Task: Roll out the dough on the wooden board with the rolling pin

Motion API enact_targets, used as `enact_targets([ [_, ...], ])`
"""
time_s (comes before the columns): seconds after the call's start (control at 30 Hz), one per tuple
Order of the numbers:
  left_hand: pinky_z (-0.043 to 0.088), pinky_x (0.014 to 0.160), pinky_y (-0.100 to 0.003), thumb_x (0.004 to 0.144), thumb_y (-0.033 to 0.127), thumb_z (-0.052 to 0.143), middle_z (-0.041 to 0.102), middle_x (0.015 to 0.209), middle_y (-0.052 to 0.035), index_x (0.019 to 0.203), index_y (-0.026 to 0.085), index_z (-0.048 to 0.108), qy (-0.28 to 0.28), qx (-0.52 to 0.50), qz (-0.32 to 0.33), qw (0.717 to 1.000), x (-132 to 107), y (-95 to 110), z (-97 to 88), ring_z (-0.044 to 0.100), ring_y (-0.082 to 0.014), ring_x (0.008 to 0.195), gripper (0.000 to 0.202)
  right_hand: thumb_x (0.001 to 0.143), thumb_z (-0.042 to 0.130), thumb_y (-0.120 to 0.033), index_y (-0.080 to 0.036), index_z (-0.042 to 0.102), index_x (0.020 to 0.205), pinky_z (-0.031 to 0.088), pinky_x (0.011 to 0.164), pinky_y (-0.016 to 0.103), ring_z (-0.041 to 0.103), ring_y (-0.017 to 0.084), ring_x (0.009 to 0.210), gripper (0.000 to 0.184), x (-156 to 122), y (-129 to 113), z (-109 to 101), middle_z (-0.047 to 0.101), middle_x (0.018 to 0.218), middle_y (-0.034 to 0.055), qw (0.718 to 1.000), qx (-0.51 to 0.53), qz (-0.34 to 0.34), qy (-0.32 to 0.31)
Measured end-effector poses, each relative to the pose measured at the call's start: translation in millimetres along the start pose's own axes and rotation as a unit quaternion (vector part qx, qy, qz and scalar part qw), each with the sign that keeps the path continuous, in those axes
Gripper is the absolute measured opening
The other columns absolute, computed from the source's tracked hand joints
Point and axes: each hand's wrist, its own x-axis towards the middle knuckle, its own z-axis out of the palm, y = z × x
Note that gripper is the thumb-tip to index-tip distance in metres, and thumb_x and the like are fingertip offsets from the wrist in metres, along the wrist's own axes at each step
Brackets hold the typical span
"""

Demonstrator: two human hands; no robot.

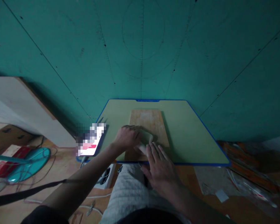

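Your right hand: flat, fingertips on pale block | left hand: grasping pale block | risk: it may skid across wooden board; phone sits at tabletop edge.

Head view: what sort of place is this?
Probably a home room: a low pale-green table with a blue rim against a teal wall, a rectangular wooden board on it, and a teal fan base on the floor.

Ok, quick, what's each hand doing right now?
Left hand: closed on the pale block.
Right hand: open, flat against the pale block.
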Motion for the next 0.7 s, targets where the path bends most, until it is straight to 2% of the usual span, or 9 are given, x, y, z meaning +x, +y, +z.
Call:
enact_targets([
  [0.07,0.052,0.096,-0.042,0.095,0.029,0.045,0.066,0.127,-0.0103,0.120,0.019,0.066,-0.004,-0.001,0.000,1.000,11,2,2.7,0.063,-0.0262,0.114,0.034,0.092,0.052,-0.051,-0.002,0.043,0.143,0.029,0.116,0.047,0.040,0.031,0.139,0.071,4,7,-2,0.043,0.149,0.0228,1.000,0.000,-0.005,-0.007],
  [0.13,0.047,0.103,-0.043,0.096,0.031,0.042,0.061,0.134,-0.0092,0.129,0.018,0.060,0.005,-0.003,0.006,1.000,9,1,6.8,0.056,-0.0267,0.124,0.040,0.092,0.050,-0.052,-0.004,0.043,0.143,0.029,0.115,0.047,0.039,0.031,0.139,0.070,5,5,-4,0.043,0.149,0.0214,1.000,-0.007,-0.010,-0.001],
  [0.27,0.036,0.113,-0.048,0.100,0.033,0.029,0.051,0.145,-0.0099,0.139,0.016,0.051,0.005,-0.009,0.002,1.000,-23,-6,12.6,0.042,-0.0285,0.137,0.048,0.093,0.051,-0.049,-0.003,0.044,0.142,0.031,0.113,0.045,0.040,0.031,0.138,0.068,-3,-16,-6,0.044,0.149,0.0209,0.998,-0.027,-0.032,0.036],
  [0.37,0.030,0.116,-0.050,0.101,0.035,0.026,0.047,0.148,-0.0112,0.143,0.016,0.046,0.013,-0.018,-0.017,1.000,-44,-7,14.4,0.038,-0.0280,0.140,0.051,0.094,0.052,-0.038,-0.005,0.044,0.142,0.033,0.111,0.043,0.042,0.030,0.135,0.059,-6,-27,-8,0.045,0.149,0.0184,0.997,-0.031,-0.043,0.052],
  [0.43,0.031,0.115,-0.051,0.101,0.038,0.026,0.049,0.146,-0.0109,0.141,0.017,0.048,0.012,-0.025,-0.029,0.999,-49,-6,14.6,0.040,-0.0287,0.138,0.050,0.093,0.053,-0.028,-0.013,0.047,0.141,0.040,0.103,0.043,0.051,0.028,0.125,0.051,-3,-25,-9,0.053,0.143,0.0147,0.999,-0.033,-0.025,0.035],
  [0.5,0.033,0.113,-0.052,0.101,0.040,0.028,0.051,0.144,-0.0112,0.138,0.018,0.050,0.012,-0.041,-0.029,0.999,-48,-7,12.7,0.042,-0.0293,0.136,0.049,0.091,0.055,-0.021,-0.020,0.052,0.137,0.047,0.090,0.041,0.059,0.027,0.108,0.046,2,-17,-12,0.064,0.127,0.0116,0.999,-0.032,0.011,0.003],
  [0.6,0.037,0.111,-0.049,0.101,0.042,0.030,0.047,0.146,-0.0141,0.141,0.016,0.044,0.068,-0.087,-0.050,0.993,-49,-11,4.6,0.040,-0.0282,0.138,0.049,0.089,0.056,-0.015,-0.020,0.056,0.132,0.049,0.080,0.037,0.061,0.025,0.095,0.044,7,3,-17,0.068,0.106,0.0100,0.999,-0.015,0.049,-0.016],
  [0.7,0.043,0.106,-0.045,0.101,0.039,0.033,0.050,0.141,-0.0159,0.142,0.016,0.040,0.161,-0.117,-0.107,0.974,-56,-11,-3.7,0.046,-0.0256,0.133,0.047,0.095,0.044,-0.017,-0.017,0.055,0.132,0.051,0.081,0.035,0.062,0.024,0.098,0.039,2,31,-22,0.067,0.108,0.0120,0.993,0.048,0.098,0.042],
])
